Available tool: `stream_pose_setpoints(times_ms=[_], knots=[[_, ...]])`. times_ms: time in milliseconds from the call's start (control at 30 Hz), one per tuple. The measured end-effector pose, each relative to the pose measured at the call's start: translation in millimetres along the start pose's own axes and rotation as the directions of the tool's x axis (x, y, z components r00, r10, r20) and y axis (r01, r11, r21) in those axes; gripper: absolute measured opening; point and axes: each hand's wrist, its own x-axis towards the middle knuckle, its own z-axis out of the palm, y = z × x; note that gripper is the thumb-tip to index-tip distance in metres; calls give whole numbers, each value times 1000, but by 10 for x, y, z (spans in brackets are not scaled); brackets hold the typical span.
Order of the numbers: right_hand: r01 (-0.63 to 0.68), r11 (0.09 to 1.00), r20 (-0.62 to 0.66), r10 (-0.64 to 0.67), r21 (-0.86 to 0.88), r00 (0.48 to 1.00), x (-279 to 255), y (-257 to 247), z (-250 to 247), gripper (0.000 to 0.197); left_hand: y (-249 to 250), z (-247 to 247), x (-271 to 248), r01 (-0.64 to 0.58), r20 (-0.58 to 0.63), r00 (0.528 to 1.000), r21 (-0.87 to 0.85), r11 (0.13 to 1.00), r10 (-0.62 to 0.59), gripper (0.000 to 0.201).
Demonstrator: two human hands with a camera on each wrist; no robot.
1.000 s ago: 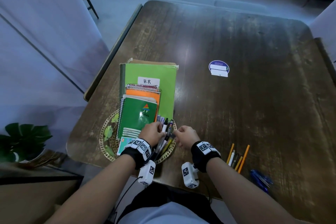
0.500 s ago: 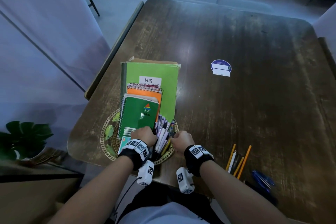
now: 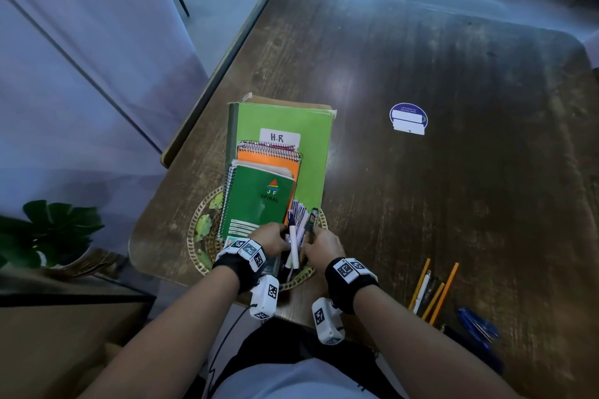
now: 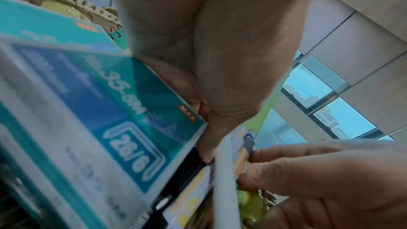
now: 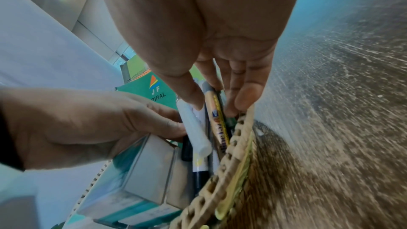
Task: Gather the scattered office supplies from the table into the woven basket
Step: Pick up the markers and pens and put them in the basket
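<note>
A woven basket (image 3: 194, 238) sits at the table's near left corner. In it lie a green "H.R" folder (image 3: 311, 139), an orange spiral notebook (image 3: 275, 160), a green JF spiral notebook (image 3: 256, 201) and a teal staples box (image 4: 110, 111). A bundle of pens and markers (image 3: 297, 232) stands slanted at the basket's right side, just inside the rim (image 5: 231, 163). My left hand (image 3: 282, 236) grips the bundle from the left, thumb against a white marker (image 4: 224, 180). My right hand (image 3: 311, 243) pinches it from the right, thumb and fingers around the markers (image 5: 216, 116).
Several orange pencils and a white pen (image 3: 432, 291) lie on the wooden table (image 3: 453, 204) to the right of my right arm. Blue pens (image 3: 476, 327) lie near the front edge. A round blue sticker (image 3: 408, 118) is mid-table. A potted plant (image 3: 48, 230) stands lower left.
Both hands have drawn closer together around the pen bundle and pulled it nearer, down against the basket's right rim. The notebooks and the loose pencils have not moved.
</note>
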Motion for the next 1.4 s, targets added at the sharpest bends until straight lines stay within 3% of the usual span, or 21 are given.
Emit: stream_pose_setpoints(times_ms=[133,233,333,400,500,700,1000,1200,1333,1400], knots=[[19,1000,49,-18,-12,999,21,-68,40,40,38,-40,-18,-30,62,998,33,999,28,29],[0,999,52,-2,38,999,43,-56,56,43,47,-122,-27,-8,130,991,-81,997,18,29],[-20,994,51,15,109,999,73,-12,58,41,50,-175,-51,-3,185,982,-166,986,34,43],[-35,990,58,27,134,998,90,2,62,42,56,-151,-57,-31,160,986,-118,993,49,50],[-26,989,52,19,143,998,113,12,80,43,64,-75,-39,-66,93,993,-70,995,72,45],[10,979,13,-13,205,1000,127,56,54,28,21,-59,-29,-96,28,995,-147,985,101,45],[139,936,-84,-118,322,989,93,30,-9,44,0,-37,-43,-211,-137,973,-210,955,185,53],[116,944,-43,-108,308,993,47,35,6,34,23,-1,-44,-179,-148,977,-155,972,156,41],[78,966,-35,-71,245,997,42,23,-15,18,34,-1,-53,-118,-148,983,-32,993,112,20],[50,975,-30,-45,215,999,54,26,4,13,-4,7,-51,-70,-137,988,-18,997,67,27]])
